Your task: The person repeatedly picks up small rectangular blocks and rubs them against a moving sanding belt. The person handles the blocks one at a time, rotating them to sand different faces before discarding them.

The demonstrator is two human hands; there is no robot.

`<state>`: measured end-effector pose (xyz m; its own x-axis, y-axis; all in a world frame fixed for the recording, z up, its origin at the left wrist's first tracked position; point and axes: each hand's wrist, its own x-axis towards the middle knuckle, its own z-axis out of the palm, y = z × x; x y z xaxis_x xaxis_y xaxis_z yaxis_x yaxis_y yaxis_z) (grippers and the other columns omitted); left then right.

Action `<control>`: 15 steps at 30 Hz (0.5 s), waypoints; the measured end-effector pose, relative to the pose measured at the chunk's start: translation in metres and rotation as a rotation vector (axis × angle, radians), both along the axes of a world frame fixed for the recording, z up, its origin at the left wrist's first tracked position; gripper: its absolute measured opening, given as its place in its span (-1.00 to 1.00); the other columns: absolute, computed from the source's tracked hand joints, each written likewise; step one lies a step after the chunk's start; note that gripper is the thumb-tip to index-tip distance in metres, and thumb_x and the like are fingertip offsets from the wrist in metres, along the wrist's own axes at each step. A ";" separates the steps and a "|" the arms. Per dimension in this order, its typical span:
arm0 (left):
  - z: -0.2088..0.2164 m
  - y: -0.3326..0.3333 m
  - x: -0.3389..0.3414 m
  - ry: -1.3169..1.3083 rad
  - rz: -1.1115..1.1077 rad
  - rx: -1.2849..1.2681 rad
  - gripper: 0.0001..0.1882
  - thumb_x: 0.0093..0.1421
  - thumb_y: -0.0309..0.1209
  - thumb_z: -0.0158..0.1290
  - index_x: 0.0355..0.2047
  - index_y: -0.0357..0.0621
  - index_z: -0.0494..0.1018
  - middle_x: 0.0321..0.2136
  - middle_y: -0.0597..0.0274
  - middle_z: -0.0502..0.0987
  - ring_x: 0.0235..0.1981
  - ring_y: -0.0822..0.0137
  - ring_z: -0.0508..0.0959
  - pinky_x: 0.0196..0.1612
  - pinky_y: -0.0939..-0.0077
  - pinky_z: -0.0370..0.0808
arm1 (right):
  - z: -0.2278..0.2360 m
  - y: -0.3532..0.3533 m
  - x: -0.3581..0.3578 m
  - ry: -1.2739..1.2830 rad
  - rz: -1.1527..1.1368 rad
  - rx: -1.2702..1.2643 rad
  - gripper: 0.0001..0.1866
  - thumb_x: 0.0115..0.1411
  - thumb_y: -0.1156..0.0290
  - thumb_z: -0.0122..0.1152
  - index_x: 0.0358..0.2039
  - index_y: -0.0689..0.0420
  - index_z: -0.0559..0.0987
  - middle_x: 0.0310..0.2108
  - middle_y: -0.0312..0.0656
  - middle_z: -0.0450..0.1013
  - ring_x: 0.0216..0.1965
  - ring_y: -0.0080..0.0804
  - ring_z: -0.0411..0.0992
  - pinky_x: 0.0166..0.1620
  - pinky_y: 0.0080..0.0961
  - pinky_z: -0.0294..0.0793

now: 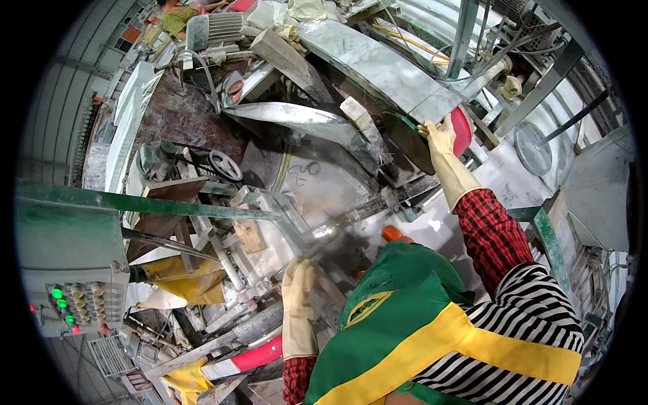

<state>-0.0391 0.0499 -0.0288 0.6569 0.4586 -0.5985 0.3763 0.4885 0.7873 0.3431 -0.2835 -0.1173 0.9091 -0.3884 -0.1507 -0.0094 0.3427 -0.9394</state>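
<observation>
- The right hand (440, 138), in a cream glove, touches the red end (463, 131) of a long marble-patterned panel (378, 61) — the fingers are bent near its corner, but I cannot tell how firmly they grasp it.
- That panel runs from the upper middle down to the hand, with a dark green disc (409, 143) just beside and below its end.
- The left hand (299, 290), in a matching glove, is well apart from the right, lower down and beside the pale metal frame (287, 226). Its fingers lie close together — whether they are released or grasping something, I cannot tell.
- Red checked cuffs cover both wrists (496, 236), and a green apron (405, 283) with yellow trim fills the lower middle.
- At left, a green bar (169, 206) crosses above a box of lit buttons (77, 304) and a yellow cloth (196, 280).
- A spoked wheel (225, 166) stands beyond the bar; a grey disc (532, 149) is at right.
</observation>
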 end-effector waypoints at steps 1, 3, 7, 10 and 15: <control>-0.003 0.000 -0.002 -0.016 0.013 -0.007 -0.52 0.33 -0.36 0.17 0.23 -0.07 0.34 0.00 0.07 0.58 -0.18 0.34 0.62 -0.23 0.60 0.60 | -0.004 -0.002 0.002 0.014 0.012 -0.024 -0.41 0.19 0.60 0.17 0.22 0.19 0.25 -0.33 -0.11 0.50 -0.52 -0.35 0.59 -0.49 -0.52 0.59; -0.006 -0.001 -0.005 -0.047 0.036 -0.028 -0.52 0.33 -0.35 0.17 0.22 -0.05 0.35 0.02 0.07 0.57 -0.19 0.34 0.62 -0.21 0.59 0.60 | -0.005 -0.003 0.001 0.020 0.058 -0.208 -0.42 0.20 0.50 0.18 0.20 0.23 0.22 -0.49 -0.12 0.50 -0.58 -0.34 0.56 -0.55 -0.47 0.55; -0.010 -0.015 -0.001 -0.003 0.089 -0.042 -0.56 0.34 -0.32 0.16 0.20 -0.02 0.39 0.01 0.10 0.57 -0.19 0.35 0.64 -0.14 0.54 0.60 | 0.008 -0.012 -0.003 0.113 0.209 -0.488 -0.44 0.22 0.31 0.14 0.12 0.24 0.16 -0.56 -0.06 0.56 -0.63 -0.26 0.54 -0.53 -0.37 0.54; -0.015 -0.015 -0.002 -0.029 0.051 -0.064 -0.57 0.35 -0.32 0.15 0.20 -0.02 0.39 0.01 0.11 0.57 -0.18 0.35 0.64 -0.15 0.54 0.60 | 0.019 -0.017 -0.005 0.294 0.288 -0.573 -0.38 0.24 0.29 0.14 0.17 0.30 0.12 -0.52 -0.02 0.58 -0.62 -0.26 0.54 -0.55 -0.39 0.53; -0.022 -0.007 -0.011 -0.040 0.035 -0.027 -0.57 0.36 -0.29 0.13 0.20 -0.04 0.40 0.03 0.12 0.57 -0.18 0.37 0.63 -0.17 0.54 0.62 | 0.038 -0.012 -0.002 0.461 0.328 -0.647 -0.26 0.23 0.24 0.18 0.23 0.34 0.04 -0.53 -0.03 0.56 -0.58 -0.26 0.57 -0.48 -0.39 0.60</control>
<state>-0.0502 0.0427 -0.0506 0.6647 0.4655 -0.5843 0.3269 0.5220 0.7878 0.3409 -0.2957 -0.0794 0.8927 -0.2539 -0.3723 -0.4432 -0.3454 -0.8272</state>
